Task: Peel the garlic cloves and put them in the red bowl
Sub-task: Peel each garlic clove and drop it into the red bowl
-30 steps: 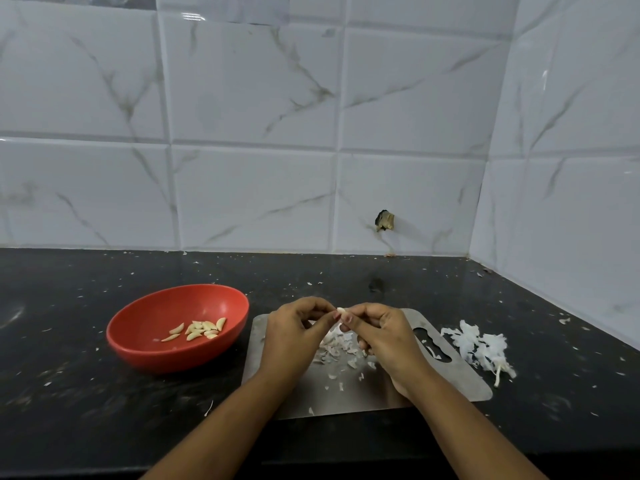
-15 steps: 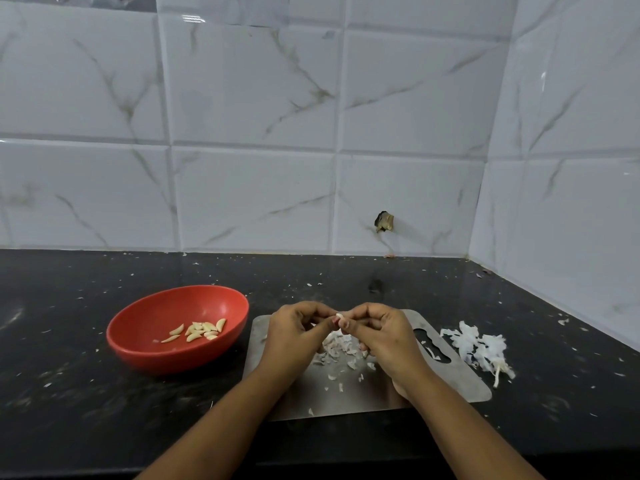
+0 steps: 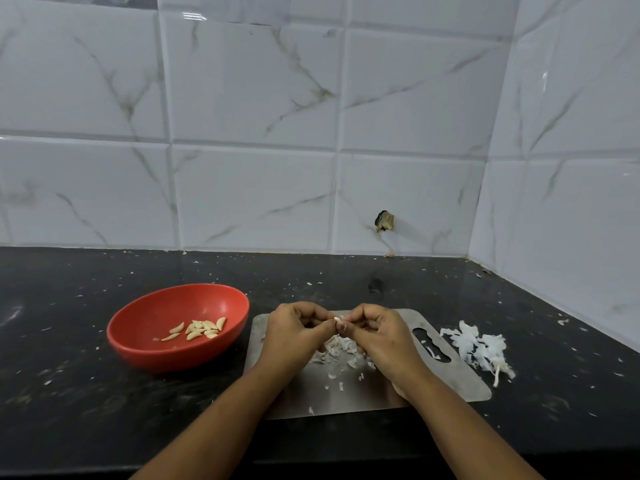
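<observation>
Both hands, left hand (image 3: 294, 329) and right hand (image 3: 379, 332), pinch one garlic clove (image 3: 336, 319) above the cutting board (image 3: 460, 379); the red bowl (image 3: 145, 351) sits at nine o'clock.

We face a back wall (image 3: 249, 98) of large glossy white tiles veined grey-brown like marble. At our right it meets a side wall (image 3: 571, 168) of the same tile. Low in the back wall we see a small dark broken hole (image 3: 384, 221). Below runs a black speckled bench (image 3: 69, 393).
</observation>
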Available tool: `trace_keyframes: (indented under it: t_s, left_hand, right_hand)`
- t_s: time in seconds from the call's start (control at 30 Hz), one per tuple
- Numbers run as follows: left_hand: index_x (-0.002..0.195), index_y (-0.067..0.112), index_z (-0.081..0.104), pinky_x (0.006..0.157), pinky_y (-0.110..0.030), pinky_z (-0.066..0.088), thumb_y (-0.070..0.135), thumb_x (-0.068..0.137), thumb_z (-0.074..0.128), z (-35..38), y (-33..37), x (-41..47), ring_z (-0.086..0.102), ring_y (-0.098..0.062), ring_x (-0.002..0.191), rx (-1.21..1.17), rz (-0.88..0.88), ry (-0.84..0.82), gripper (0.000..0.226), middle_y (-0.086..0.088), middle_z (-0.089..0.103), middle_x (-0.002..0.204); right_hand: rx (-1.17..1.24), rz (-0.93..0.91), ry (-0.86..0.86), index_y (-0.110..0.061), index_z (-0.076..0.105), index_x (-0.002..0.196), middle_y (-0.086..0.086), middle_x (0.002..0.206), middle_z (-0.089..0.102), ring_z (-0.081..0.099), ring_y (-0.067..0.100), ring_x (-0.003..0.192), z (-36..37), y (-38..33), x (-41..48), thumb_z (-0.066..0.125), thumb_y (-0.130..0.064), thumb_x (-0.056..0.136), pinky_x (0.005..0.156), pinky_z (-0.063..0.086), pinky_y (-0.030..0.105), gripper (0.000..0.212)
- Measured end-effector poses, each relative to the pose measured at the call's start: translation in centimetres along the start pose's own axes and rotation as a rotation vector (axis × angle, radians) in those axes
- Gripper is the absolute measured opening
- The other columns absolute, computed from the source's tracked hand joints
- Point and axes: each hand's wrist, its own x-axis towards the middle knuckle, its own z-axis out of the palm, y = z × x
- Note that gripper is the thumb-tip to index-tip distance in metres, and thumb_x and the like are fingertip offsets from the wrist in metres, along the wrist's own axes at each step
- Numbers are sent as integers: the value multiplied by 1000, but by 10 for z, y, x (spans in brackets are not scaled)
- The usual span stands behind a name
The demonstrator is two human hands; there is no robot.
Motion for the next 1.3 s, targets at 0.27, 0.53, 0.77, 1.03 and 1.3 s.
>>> trace_keyframes:
  t_s: [0.27, 0.53, 0.77, 1.03, 1.3]
  left_hand:
    - [75, 6, 72, 46, -9, 41, 7, 80, 74, -1, 4, -1, 57, -2, 45, 7, -13, -7, 5, 4, 62, 51]
    - [74, 7, 73, 48, -10, 42, 7, 80, 73, -1, 3, -2, 56, -1, 46, 21, 5, 3, 6, 1, 65, 55]
    - [75, 8, 72, 47, -12, 44, 6, 82, 70, -1, 2, -1, 56, -1, 47, 48, 17, 6, 7, -8, 69, 64]
    - [80, 9, 73, 48, -11, 43, 14, 83, 71, 1, 1, -1, 56, -2, 48, 79, 38, -5, 7, -11, 71, 70]
    - [84, 8, 73, 48, -8, 41, 14, 86, 68, 1, -1, -2, 58, 0, 49, 116, 43, -10, 7, -6, 71, 71]
  right_hand:
    - [2, 15, -17, -13, 67, 76, -6, 61, 66, 50, 0, 48, 0, -1, 0, 70, -10, 86, 48, 40, 13, 11]
    - [28, 47, -30, -8, 69, 83, 0, 68, 69, 47, 5, 48, -1, 1, 1, 68, -15, 89, 47, 39, 14, 9]
    - [31, 65, -43, -13, 70, 82, 0, 70, 69, 48, 7, 49, -1, 2, 2, 67, -19, 90, 45, 37, 14, 10]
    - [48, 20, -9, -15, 72, 92, 3, 80, 73, 56, 10, 56, 0, 7, 3, 67, -12, 90, 50, 44, 19, 5]
    - [-38, -80, 40, -14, 73, 90, 2, 77, 74, 69, 8, 70, 2, 9, 4, 72, -9, 86, 59, 49, 16, 7]
